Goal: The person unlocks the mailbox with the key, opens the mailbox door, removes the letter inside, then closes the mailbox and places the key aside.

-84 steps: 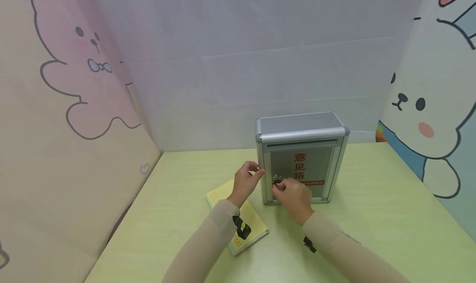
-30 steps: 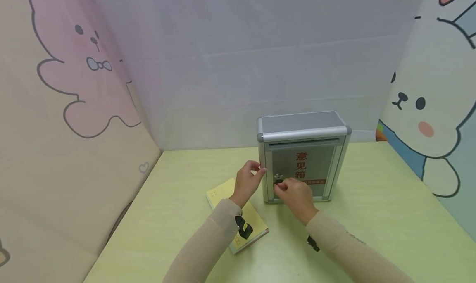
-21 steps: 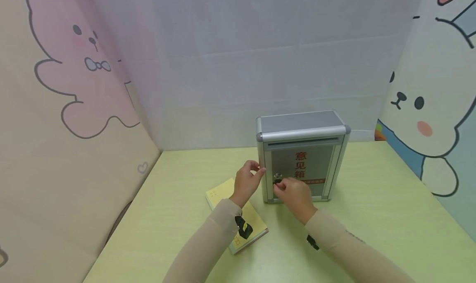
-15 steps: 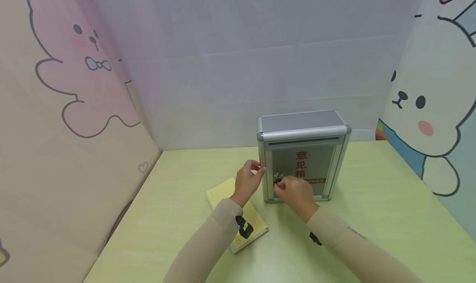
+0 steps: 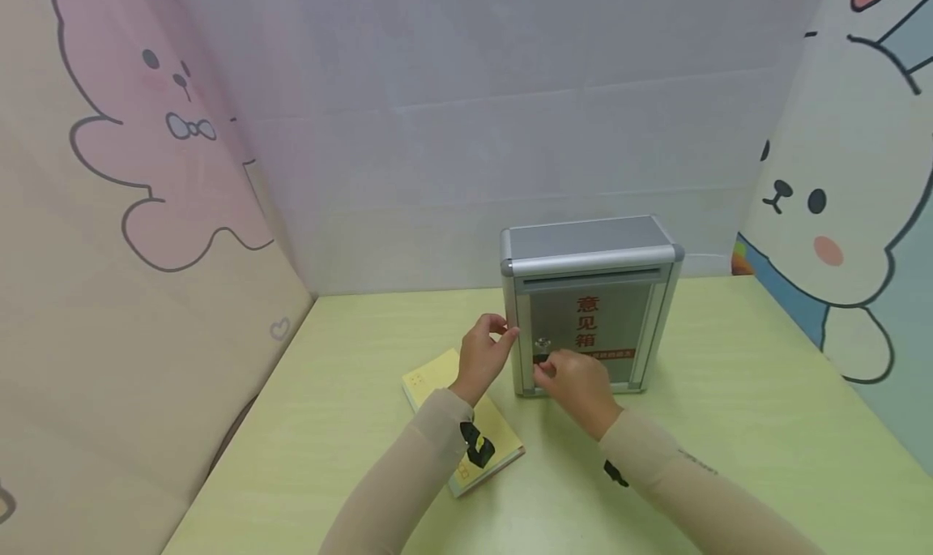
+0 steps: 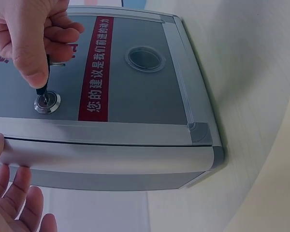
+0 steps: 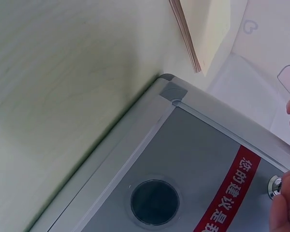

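Observation:
A silver-grey metal suggestion box stands upright on the table, its front panel closed and marked with red characters. My right hand pinches a key with a black head between thumb and fingers. The key's tip is in the round lock near the panel's left edge. My left hand touches the box's left side, thumb by the front edge and fingers loosely bent along the side wall. In the right wrist view, only the fingertips of both hands show at the right border.
A yellow book or pad lies on the pale green table, partly under my left forearm. A light cloth wall stands behind the box. Cartoon-printed walls rise at both sides. The panel has a round dark window.
My right hand makes a slight turning shift at the lock, still pinching the key. My left hand and the box stay in place; the head view shifts slightly.

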